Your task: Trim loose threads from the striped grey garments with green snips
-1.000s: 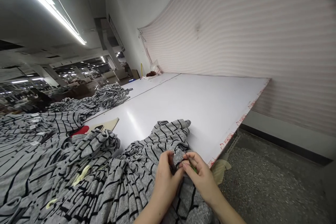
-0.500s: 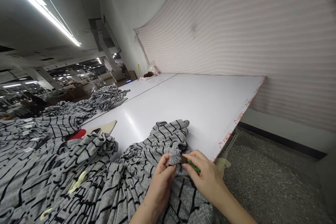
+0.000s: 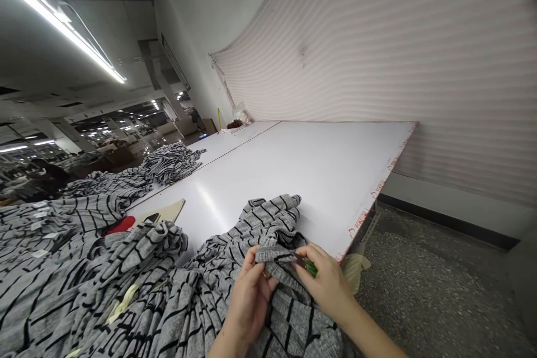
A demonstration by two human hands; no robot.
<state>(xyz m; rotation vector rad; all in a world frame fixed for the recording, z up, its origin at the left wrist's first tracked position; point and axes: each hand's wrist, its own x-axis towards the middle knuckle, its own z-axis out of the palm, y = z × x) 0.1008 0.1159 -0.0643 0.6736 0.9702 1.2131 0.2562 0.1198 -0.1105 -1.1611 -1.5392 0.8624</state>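
The left hand (image 3: pixel 250 310) has just drawn a folded band of the grey striped knit garment (image 3: pixel 274 257) out flatter, pinching it between thumb and fingers. The right hand (image 3: pixel 326 285), curled nearly shut, holds a small green-handled tool (image 3: pixel 310 267) against that band. The garment bunches beneath both hands, at the edge of the white cutting table (image 3: pixel 319 168).

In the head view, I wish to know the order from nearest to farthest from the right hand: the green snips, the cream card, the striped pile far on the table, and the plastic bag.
1. Green snips: inside the right hand, against its fingers.
2. Cream card: on the table, to the left.
3. Striped pile: farther along the table's left side.
4. Plastic bag: at the table's far end.
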